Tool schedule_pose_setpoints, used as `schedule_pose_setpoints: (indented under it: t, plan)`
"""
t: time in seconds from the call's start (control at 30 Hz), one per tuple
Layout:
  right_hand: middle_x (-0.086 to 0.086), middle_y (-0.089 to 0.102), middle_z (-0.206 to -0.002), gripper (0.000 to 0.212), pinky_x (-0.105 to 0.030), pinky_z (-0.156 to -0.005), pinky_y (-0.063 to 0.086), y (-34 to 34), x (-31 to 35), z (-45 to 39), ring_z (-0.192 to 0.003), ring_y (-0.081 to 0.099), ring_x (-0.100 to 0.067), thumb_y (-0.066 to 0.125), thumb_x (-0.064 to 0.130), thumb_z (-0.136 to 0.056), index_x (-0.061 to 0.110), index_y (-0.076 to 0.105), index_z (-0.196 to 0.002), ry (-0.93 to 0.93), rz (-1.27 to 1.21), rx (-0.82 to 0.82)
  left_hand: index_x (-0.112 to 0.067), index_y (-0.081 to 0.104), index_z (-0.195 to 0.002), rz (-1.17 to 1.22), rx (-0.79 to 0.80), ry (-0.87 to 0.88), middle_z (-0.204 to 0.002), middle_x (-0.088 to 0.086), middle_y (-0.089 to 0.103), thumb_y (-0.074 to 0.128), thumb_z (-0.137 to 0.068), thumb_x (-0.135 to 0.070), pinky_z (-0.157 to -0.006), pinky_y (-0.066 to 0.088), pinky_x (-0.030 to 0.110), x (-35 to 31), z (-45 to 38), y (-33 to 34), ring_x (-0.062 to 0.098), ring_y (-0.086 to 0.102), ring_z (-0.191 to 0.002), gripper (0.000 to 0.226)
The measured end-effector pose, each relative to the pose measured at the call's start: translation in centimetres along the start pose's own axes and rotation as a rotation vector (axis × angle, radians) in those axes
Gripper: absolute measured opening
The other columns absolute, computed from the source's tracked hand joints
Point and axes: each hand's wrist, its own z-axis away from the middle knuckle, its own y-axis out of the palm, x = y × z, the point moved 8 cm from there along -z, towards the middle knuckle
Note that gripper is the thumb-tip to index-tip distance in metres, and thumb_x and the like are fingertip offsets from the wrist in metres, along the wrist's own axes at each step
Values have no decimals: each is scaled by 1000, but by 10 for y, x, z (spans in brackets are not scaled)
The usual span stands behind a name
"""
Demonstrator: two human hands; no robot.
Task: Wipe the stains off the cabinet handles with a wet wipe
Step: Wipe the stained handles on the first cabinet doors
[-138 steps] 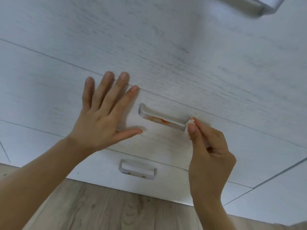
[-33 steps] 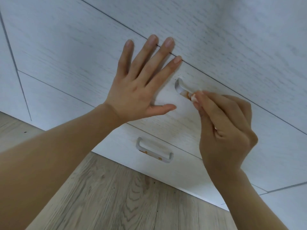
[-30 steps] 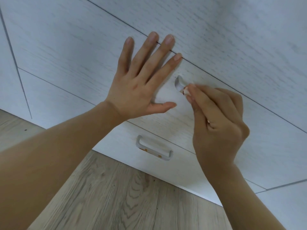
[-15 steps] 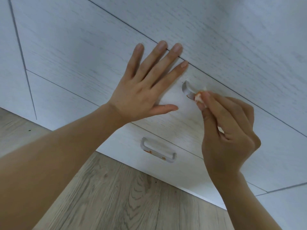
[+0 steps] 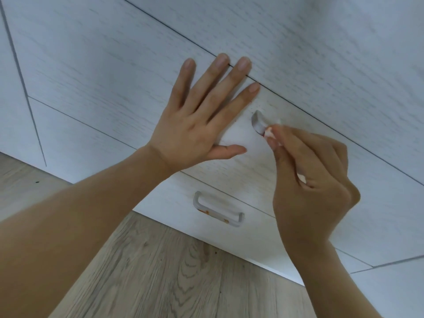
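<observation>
Step in hand: wiping of upper handle (image 5: pixel 258 121), centre right of frame. Only its curved left end visible; rest hidden behind right hand (image 5: pixel 314 180).

Right hand: fingers curled, thumb and fingertips pinching wet wipe (image 5: pixel 269 132) against the handle; wipe small, bunched, white with orange smears.

Left hand (image 5: pixel 195 125): centre of frame, flat on drawer front (image 5: pixel 241 161), fingers straight and spread, holding nothing.

Lower handle (image 5: pixel 218 212): lower centre, pale grey bar with rounded corners, orange spots along underside; judged not yet cleaned.

Next move, as judgement: finishing the upper bar, then shifting down to the spotted one, preferably with a clean fold.

Surfaces: white wood-grain cabinet fronts, dark seams; grey-brown plank floor (image 5: pixel 160 271).
</observation>
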Motion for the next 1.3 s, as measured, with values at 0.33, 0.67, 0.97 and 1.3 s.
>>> schedule_pose_setpoints:
  t: [0.33, 0.67, 0.97, 1.3]
  plan:
    - [5, 60, -87, 10, -11, -77, 45, 5, 6, -3, -85, 52, -7, 69, 6, -85, 3, 71, -95, 20, -1, -11, -10, 33, -145, -6, -1, -34, -145, 12, 34, 33, -91, -63, -114, 17, 49, -10, 12, 2, 32, 32, -134, 76]
    - [3, 66, -82, 8, -4, -76, 41, 14, 10, -9, -81, 56, -10, 69, 4, -84, 6, 72, -92, 69, -18, 0, -9, 34, -143, 26, -5, -44, -144, 12, 34, 31, -92, -60, -115, 15, 47, -9, 10, -1, 32, 34, -133, 72]
    - [12, 61, -87, 8, -28, -75, 46, 13, 12, -11, -86, 55, -10, 67, 17, -87, 18, 71, -94, 161, -42, 32, -9, 37, -143, 18, -17, -27, -146, 9, 34, 33, -92, -58, -112, 19, 48, -8, 9, -3, 31, 38, -131, 71]
    - [0, 69, -89, 19, -35, -75, 37, 19, 10, -8, -82, 52, -16, 61, 28, -94, 14, 71, -101, -176, 312, 90, -9, 36, -143, 14, -25, -19, -146, 9, 36, 31, -92, -59, -113, 18, 47, -8, 10, -1, 31, 37, -131, 71]
